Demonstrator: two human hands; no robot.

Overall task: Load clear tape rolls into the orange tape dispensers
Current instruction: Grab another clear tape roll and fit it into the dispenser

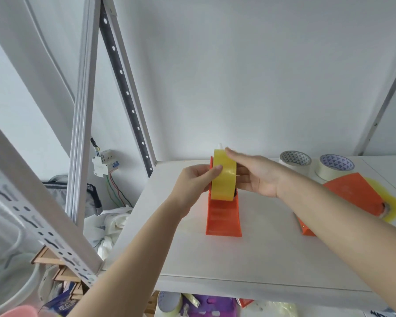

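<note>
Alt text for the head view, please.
Both hands, left hand and right hand, hold a clear tape roll upright on an orange dispenser on a white shelf. A second orange dispenser lies right.

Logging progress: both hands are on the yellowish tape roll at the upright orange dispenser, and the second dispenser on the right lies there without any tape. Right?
Not quite. The head view shows the second dispenser already carrying a yellowish roll. The rest holds: left hand and right hand are on the tape roll at the upright dispenser.
</note>
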